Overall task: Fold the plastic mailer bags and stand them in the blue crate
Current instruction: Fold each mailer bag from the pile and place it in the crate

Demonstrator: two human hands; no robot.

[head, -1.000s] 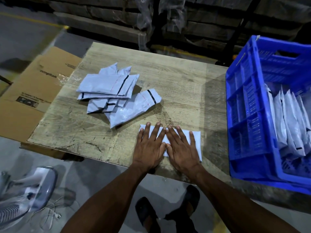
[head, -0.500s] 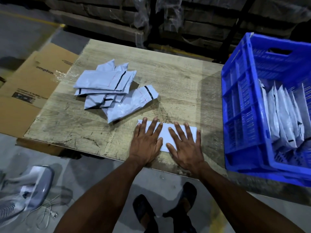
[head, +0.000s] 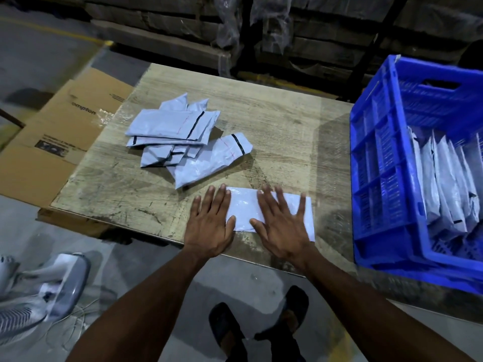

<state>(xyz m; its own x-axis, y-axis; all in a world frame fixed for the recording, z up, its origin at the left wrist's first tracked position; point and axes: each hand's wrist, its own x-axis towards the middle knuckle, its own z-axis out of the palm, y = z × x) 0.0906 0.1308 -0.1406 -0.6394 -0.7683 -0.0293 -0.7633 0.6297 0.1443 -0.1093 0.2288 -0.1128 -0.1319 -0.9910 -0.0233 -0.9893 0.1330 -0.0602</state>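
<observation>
A folded white mailer bag [head: 245, 210] lies flat near the front edge of the wooden table [head: 274, 131]. My left hand [head: 210, 226] lies flat with straight fingers over the bag's left end. My right hand [head: 283, 226] presses flat on its right half, fingers spread. A loose pile of unfolded grey-white mailer bags [head: 180, 138] with black strips sits further back on the table's left half. At the right stands the blue crate [head: 379, 178], with several folded bags [head: 444, 184] upright inside it.
A flattened cardboard box [head: 60, 142] lies left of the table. A grey fan [head: 39, 291] lies on the floor at lower left. Wrapped pallets [head: 235, 27] stand behind the table. My feet in dark sandals [head: 261, 327] are below the table's front edge.
My hands, side by side on the bag a second ago, have slid apart along it, left hand leftward and right hand rightward. More of the bag's middle shows.
</observation>
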